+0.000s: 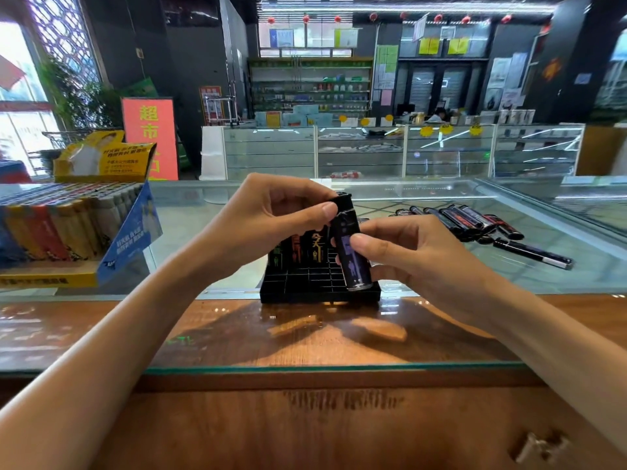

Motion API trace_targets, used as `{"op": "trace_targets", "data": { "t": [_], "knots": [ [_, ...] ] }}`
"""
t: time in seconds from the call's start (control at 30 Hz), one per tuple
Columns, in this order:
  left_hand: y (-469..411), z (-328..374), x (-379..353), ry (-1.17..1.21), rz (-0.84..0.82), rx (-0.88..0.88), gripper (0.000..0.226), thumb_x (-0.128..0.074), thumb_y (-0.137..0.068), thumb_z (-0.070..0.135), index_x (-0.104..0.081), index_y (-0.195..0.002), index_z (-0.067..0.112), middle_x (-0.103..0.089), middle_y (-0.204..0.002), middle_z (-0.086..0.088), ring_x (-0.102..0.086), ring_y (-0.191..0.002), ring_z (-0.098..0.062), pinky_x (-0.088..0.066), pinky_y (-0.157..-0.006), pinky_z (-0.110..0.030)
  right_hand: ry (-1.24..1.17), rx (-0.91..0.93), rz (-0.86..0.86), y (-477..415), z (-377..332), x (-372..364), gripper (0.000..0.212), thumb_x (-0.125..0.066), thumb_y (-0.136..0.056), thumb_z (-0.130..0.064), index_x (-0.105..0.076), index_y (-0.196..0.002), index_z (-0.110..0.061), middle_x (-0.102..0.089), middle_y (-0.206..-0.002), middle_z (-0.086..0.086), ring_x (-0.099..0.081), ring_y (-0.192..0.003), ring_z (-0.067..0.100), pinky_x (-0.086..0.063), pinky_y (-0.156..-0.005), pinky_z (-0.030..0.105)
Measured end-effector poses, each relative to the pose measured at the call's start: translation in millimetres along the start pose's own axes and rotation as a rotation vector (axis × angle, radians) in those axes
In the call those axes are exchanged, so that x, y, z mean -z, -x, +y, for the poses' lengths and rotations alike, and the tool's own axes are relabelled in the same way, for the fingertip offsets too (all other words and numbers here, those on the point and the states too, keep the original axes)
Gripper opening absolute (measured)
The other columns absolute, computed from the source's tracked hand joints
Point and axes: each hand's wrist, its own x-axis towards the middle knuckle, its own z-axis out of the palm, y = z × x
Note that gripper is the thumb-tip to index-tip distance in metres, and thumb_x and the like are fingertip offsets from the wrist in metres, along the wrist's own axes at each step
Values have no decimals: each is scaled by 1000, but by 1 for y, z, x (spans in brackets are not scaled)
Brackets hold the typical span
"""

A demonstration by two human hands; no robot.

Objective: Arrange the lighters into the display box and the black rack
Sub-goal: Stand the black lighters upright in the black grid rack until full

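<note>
A black lighter with a purple label [351, 247] is held upright over the black rack [319, 286] at the counter's middle. My left hand [271, 215] pinches its top with thumb and fingers. My right hand [403, 252] grips its lower body, thumb across the label. The rack is a grid of slots, with several dark lighters [302, 249] standing in its back rows and the front slots bare. A pile of loose dark lighters [468, 222] lies on the glass to the right. The display box [129, 239], blue and yellow, stands at the left, filled with several colourful lighters [57, 228].
A single dark lighter [532, 254] lies apart on the glass, right of the pile. The glass counter top [203, 239] meets a wooden ledge [305, 418] in front of me. A yellow carton [101, 157] stands behind the display box. Glass showcases and shelves fill the shop behind.
</note>
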Motion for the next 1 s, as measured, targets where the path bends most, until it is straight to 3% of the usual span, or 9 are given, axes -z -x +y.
{"op": "trace_targets", "data": {
  "t": [0.13,0.3,0.57,0.8,0.9,1.0],
  "knots": [
    [0,2,-1,-6,-23,-5,16,-58,-81,15,-66,-94,12,-69,-72,16,-60,-68,6,-45,-65,-7,-41,-27,-60,1,0,4,37,-59,-86,-25,-65,-111,1,-64,-112,25,-62,-103,34,-51,-90,39],
    [0,-2,5,-31,-4,3,16,-58,-84,20,-68,-95,15,-63,-69,13,-54,-67,0,-44,-66,-13,-109,-51,-85,0,-1,6,39,-53,-87,-34,-68,-109,-5,-66,-109,20,-61,-95,23,-51,-80,27],
    [-1,-4,8,-40,0,-5,18,-60,-84,22,-69,-97,14,-65,-71,12,-55,-68,1,-45,-67,-13,-54,-59,-88,0,1,9,38,-49,-89,-30,-67,-111,-6,-66,-106,18,-60,-95,23,-49,-83,29],
    [-16,3,27,-190,234,-53,15,-62,-84,14,-67,-98,16,-69,-70,14,-58,-66,5,-46,-64,-10,175,-54,209,4,1,43,31,-52,-84,-30,-68,-102,-11,-73,-92,7,-67,-87,22,-52,-84,33],
    [-32,12,28,-300,248,-96,18,-62,-87,8,-64,-105,10,-66,-75,7,-57,-64,5,-45,-62,-10,319,-83,252,11,4,65,22,-54,-85,-24,-69,-99,-18,-74,-89,2,-68,-86,20,-55,-76,23],
    [-45,16,23,-370,230,-124,20,-63,-88,10,-63,-107,9,-65,-79,2,-57,-65,4,-46,-63,-11,465,-88,245,22,12,84,19,-53,-90,-17,-70,-98,-21,-73,-88,-1,-68,-83,16,-53,-74,24]
  ]
}}
